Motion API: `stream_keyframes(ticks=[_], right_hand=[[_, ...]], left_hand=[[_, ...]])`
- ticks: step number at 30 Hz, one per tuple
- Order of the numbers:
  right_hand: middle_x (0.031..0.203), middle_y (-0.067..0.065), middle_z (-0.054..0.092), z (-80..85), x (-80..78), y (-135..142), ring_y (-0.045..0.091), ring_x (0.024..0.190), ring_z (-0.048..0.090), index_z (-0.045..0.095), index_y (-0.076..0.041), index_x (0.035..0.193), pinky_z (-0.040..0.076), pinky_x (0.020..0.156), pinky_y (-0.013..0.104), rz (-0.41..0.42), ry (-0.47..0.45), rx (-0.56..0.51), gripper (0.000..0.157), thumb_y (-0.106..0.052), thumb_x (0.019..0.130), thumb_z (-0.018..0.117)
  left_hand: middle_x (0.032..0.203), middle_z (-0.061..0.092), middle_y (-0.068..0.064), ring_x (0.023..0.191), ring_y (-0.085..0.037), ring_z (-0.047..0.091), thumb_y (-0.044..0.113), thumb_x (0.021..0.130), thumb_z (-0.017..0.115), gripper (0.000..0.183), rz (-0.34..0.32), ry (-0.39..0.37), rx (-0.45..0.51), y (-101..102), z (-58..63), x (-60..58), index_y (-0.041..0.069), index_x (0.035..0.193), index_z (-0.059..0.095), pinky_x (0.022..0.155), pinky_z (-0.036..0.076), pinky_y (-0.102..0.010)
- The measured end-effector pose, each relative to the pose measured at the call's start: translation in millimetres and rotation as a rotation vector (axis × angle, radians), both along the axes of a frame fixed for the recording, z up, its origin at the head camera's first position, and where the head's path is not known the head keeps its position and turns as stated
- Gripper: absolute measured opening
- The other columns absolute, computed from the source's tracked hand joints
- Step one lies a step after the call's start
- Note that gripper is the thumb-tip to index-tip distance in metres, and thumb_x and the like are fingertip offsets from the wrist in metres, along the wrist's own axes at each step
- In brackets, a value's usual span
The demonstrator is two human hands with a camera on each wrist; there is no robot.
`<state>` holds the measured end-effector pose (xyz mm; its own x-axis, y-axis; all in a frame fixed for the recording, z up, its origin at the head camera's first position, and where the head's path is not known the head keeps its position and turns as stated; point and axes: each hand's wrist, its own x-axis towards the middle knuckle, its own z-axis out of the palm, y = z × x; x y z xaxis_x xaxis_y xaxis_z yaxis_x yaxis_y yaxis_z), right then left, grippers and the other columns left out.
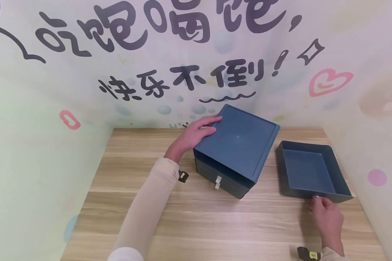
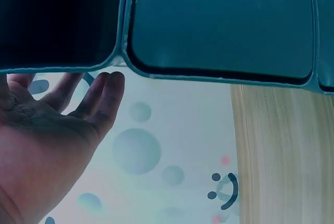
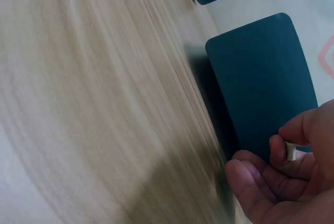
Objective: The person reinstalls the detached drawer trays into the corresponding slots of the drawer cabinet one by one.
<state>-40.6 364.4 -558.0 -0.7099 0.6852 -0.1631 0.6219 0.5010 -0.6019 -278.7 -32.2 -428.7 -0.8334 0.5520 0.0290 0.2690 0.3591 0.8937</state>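
A dark blue drawer cabinet (image 1: pixel 238 141) stands at an angle on the wooden table. My left hand (image 1: pixel 196 134) rests at its upper left edge, fingers extended over the top; in the left wrist view this hand (image 2: pixel 57 125) lies beside an open dark compartment (image 2: pixel 57 20). A drawer front with a small pale handle (image 1: pixel 217 182) fills the cabinet's lower level. To the right is a pulled-out drawer (image 1: pixel 308 170) with nothing in it. My right hand (image 1: pixel 328 217) pinches the small pale handle (image 3: pixel 290 151) on that drawer's front (image 3: pixel 261 78) between thumb and finger.
The wood-grain table (image 1: pixel 189 224) ends at a pale wall (image 1: pixel 170 108) with black lettering at the back. Side walls close it in on the left and right, the right one near the drawer. Wrist cameras (image 1: pixel 308 253) sit on both wrists.
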Motion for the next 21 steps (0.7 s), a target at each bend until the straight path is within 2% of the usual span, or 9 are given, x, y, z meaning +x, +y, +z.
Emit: stream_keyframes(ticks=[7, 10, 17, 21], right_hand=[[0.053, -0.031, 0.059, 1.5, 1.9, -2, -0.023, 0.053, 0.040, 0.069, -0.004, 0.101, 0.035, 0.057, 0.016, -0.001, 0.034, -0.032, 0.046, -0.039, 0.097, 0.039], [0.053, -0.032, 0.059, 1.8, 1.7, -2, -0.023, 0.053, 0.040, 0.069, -0.004, 0.102, 0.034, 0.058, 0.016, 0.002, 0.037, -0.030, 0.046, -0.039, 0.097, 0.040], [0.062, -0.022, 0.067, 2.1, 0.0, -2, -0.021, 0.053, 0.044, 0.068, -0.005, 0.102, 0.036, 0.056, 0.014, 0.000, 0.018, -0.051, 0.046, -0.040, 0.097, 0.038], [0.062, -0.024, 0.066, 2.3, -0.4, -3, -0.020, 0.055, 0.045, 0.068, -0.007, 0.099, 0.037, 0.055, 0.015, -0.006, 0.009, -0.068, 0.046, -0.042, 0.097, 0.039]], left_hand=[[0.154, 0.032, 0.019, 0.146, -0.008, 0.024, 0.034, 0.098, 0.052, 0.039, 0.040, -0.040, 0.039, -1, -3.6, 6.8, 0.042, 0.136, 0.048, 0.118, 0.025, -0.044], [0.154, 0.030, 0.018, 0.146, -0.008, 0.024, 0.033, 0.098, 0.051, 0.040, 0.052, -0.033, 0.057, -2, -4.9, 9.9, 0.041, 0.137, 0.047, 0.117, 0.025, -0.044], [0.154, 0.031, 0.015, 0.145, -0.010, 0.026, 0.033, 0.099, 0.050, 0.039, 0.124, -0.003, 0.078, -5, -4.6, 21.1, 0.039, 0.138, 0.047, 0.116, 0.029, -0.042], [0.154, 0.032, 0.014, 0.145, -0.011, 0.027, 0.034, 0.099, 0.050, 0.039, 0.168, -0.003, 0.098, -5, -4.8, 26.0, 0.038, 0.138, 0.048, 0.115, 0.031, -0.042]])
